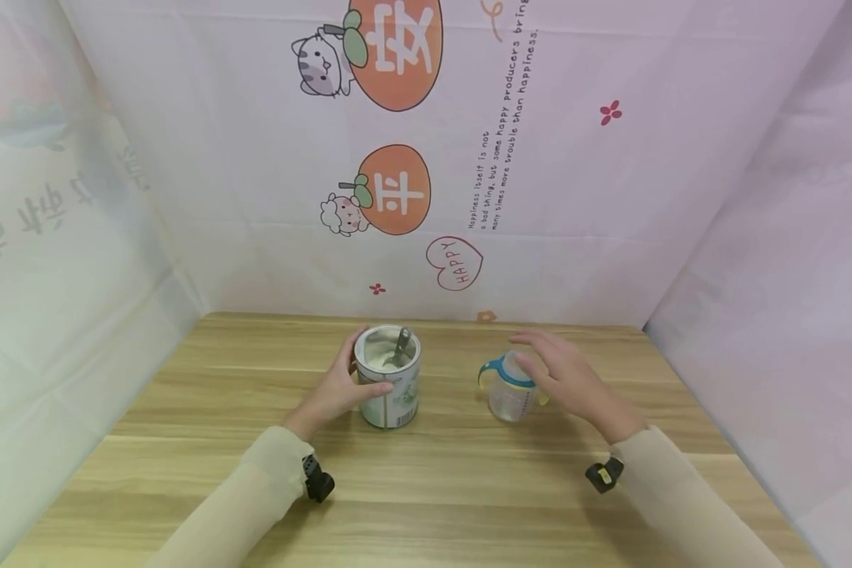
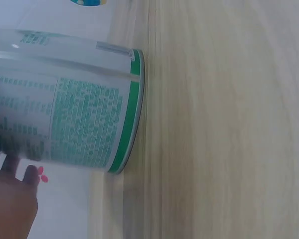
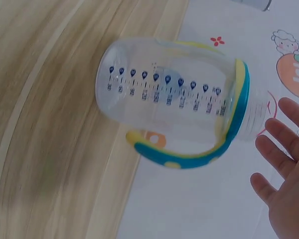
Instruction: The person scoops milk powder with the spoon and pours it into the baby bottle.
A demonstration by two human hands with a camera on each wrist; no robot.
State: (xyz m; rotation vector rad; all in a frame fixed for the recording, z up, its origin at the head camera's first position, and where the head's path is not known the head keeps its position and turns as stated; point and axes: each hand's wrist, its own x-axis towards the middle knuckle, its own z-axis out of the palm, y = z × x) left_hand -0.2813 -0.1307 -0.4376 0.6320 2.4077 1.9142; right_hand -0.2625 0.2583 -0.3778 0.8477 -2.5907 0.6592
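Note:
My left hand [image 1: 337, 390] holds an open can [image 1: 401, 402], its thumb across the near side and its fingers round the far left. The can stands upright on the table; whitish powder and a grey-handled spoon [image 1: 401, 344] show inside, the spoon's lower end partly hidden. In the left wrist view the can's printed side [image 2: 84, 114] has a green band at its base. A clear baby bottle [image 1: 509, 398] with a blue-and-yellow handled collar stands to the right, without a cap. My right hand [image 1: 564, 375] is spread beside its neck, and in the right wrist view the fingers [image 3: 281, 154] hold nothing.
The wooden table [image 1: 426, 489] meets a printed white cloth backdrop [image 1: 568, 197] behind the can and bottle. Cloth also hangs at the left and right sides. A stretch of tabletop separates can and bottle.

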